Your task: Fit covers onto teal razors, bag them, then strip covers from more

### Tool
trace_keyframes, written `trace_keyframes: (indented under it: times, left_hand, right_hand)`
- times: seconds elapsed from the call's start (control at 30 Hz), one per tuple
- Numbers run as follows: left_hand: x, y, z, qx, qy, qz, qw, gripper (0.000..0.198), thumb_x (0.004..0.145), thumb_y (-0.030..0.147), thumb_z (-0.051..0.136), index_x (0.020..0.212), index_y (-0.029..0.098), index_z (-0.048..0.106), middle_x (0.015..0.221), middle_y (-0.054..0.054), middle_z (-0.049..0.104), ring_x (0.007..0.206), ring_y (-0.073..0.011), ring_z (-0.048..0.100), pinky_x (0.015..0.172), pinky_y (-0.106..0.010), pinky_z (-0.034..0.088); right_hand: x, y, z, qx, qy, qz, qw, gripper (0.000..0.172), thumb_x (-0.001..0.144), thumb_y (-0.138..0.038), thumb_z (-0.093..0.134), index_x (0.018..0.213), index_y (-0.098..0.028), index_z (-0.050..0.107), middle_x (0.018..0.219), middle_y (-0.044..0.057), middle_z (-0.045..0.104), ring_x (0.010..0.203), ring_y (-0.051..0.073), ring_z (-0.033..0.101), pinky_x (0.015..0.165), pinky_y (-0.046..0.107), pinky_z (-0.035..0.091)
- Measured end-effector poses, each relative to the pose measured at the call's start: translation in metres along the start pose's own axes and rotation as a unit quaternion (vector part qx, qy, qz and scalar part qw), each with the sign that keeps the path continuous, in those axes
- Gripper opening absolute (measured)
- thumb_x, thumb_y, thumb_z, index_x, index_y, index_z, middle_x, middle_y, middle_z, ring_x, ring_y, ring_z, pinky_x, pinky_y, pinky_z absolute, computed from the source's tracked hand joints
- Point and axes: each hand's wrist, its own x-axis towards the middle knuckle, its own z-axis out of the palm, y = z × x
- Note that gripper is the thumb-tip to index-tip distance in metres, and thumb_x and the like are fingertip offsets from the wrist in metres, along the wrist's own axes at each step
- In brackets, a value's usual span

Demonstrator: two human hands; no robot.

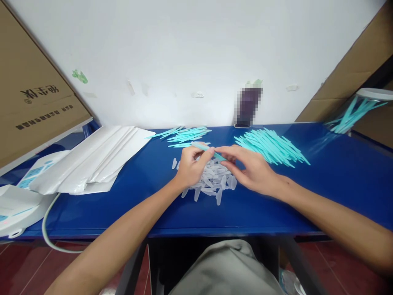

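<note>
A slim turquoise stick [219, 156] lies slantwise between my two hands. My left hand [193, 167] pinches it between thumb and fingers, and its far-left end, which looks paler, pokes out past them. The thumb and fingertips of my right hand [250, 167] close on the stick's right end. Beneath both hands spreads a heap of small translucent plastic caps [210, 181], partly hidden by them. Behind my left hand is a loose group of turquoise sticks [192, 134]. A larger pile of similar sticks [272, 147] lies beyond my right hand.
White plastic bags [92, 159] and a white device [18, 209] with a cable occupy the table's left. A phone [248, 107], blurred out, leans on the wall. At right, a clear container [346, 116] holds more sticks. Cardboard boxes [39, 90] flank the blue table [138, 205].
</note>
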Motion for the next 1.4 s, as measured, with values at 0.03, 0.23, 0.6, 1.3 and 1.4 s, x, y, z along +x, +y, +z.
trace_keyframes:
  times: [0.03,0.23,0.6,1.3,1.4]
  left_hand:
    - [0.000,0.000,-0.001,-0.009,0.001,0.005,1.000,0.039,0.093,0.042,0.064,0.063,0.018,0.057,0.062,0.001,0.048,0.061,-0.0126,0.044,0.061,-0.030,0.036]
    - [0.009,-0.004,-0.006,-0.028,0.035,0.002,0.999,0.054,0.094,0.044,0.061,0.056,0.019,0.031,0.060,0.003,0.025,0.055,-0.0108,0.024,0.055,-0.031,0.025]
    - [0.019,-0.018,-0.071,0.461,-0.082,0.029,0.883,0.017,0.083,0.035,0.061,0.079,0.020,0.055,0.076,-0.002,0.058,0.077,-0.0204,0.053,0.071,-0.034,0.038]
    - [0.035,-0.040,-0.086,0.580,-0.181,-0.160,0.778,0.027,0.099,0.034,0.049,0.111,0.018,0.068,0.116,-0.014,0.065,0.116,-0.0339,0.053,0.097,-0.047,0.044]
    - [0.036,-0.034,-0.081,0.629,-0.231,-0.145,0.728,0.032,0.103,0.028,0.039,0.117,0.012,0.062,0.126,-0.020,0.062,0.122,-0.0361,0.051,0.097,-0.048,0.045]
  right_hand:
    - [0.000,0.000,0.000,0.011,-0.008,0.006,1.000,0.045,0.100,-0.017,0.051,0.143,-0.028,0.050,0.098,0.004,0.066,0.080,0.016,0.061,0.070,0.030,0.051]
    - [-0.001,0.004,-0.003,0.031,-0.062,0.033,0.997,0.041,0.103,-0.021,0.042,0.143,-0.026,0.049,0.102,0.007,0.063,0.082,0.018,0.059,0.072,0.033,0.051]
    - [-0.014,0.072,-0.020,-0.263,-0.173,0.216,0.924,0.045,0.096,-0.025,0.040,0.129,-0.012,0.068,0.109,0.015,0.070,0.104,0.030,0.064,0.086,0.042,0.051]
    - [-0.002,0.048,-0.020,-0.332,-0.245,0.351,0.840,0.046,0.098,-0.042,0.037,0.114,-0.021,0.075,0.094,0.012,0.076,0.086,0.028,0.069,0.058,0.031,0.033]
    - [0.000,0.041,-0.015,-0.289,-0.199,0.336,0.874,0.045,0.091,-0.050,0.051,0.122,-0.027,0.073,0.085,0.005,0.075,0.077,0.023,0.067,0.055,0.029,0.031]
